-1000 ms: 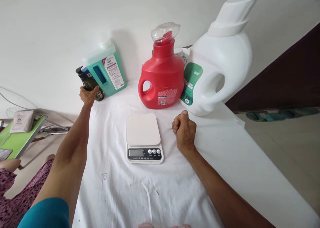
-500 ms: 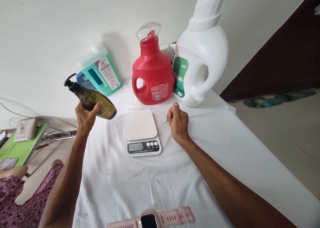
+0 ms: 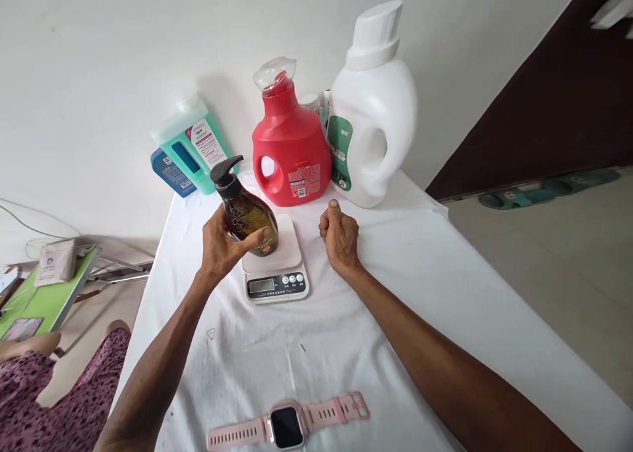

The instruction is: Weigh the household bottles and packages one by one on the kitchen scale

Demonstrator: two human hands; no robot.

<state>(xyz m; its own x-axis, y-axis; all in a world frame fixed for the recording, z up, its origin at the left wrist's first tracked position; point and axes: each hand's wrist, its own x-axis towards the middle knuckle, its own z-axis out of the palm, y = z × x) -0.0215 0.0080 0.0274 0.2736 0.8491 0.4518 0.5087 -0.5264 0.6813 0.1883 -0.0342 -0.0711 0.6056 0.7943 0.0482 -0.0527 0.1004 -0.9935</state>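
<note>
My left hand (image 3: 221, 244) is wrapped round a dark pump bottle (image 3: 247, 218) with a black pump head and a green label. The bottle tilts slightly and its base is over the platform of the white kitchen scale (image 3: 291, 257); whether it touches the platform I cannot tell. No digits show on the scale's display (image 3: 262, 286). Closed in a fist, thumb uppermost, my right hand (image 3: 340, 236) rests on the white cloth just right of the scale, and nothing shows in it.
Against the wall stand a teal bottle (image 3: 205, 145), a blue bottle (image 3: 173, 173), a red jug (image 3: 291, 145) and a big white detergent jug (image 3: 373, 122). A pink smartwatch (image 3: 287, 427) lies near me. At left are a green table (image 3: 74, 280) and a person's patterned clothing (image 3: 93, 379).
My left hand has carried the pump bottle rightward and down, from left of the scale to over its platform, turning it more upright. The right fist stays beside the scale. The view has shifted slightly.
</note>
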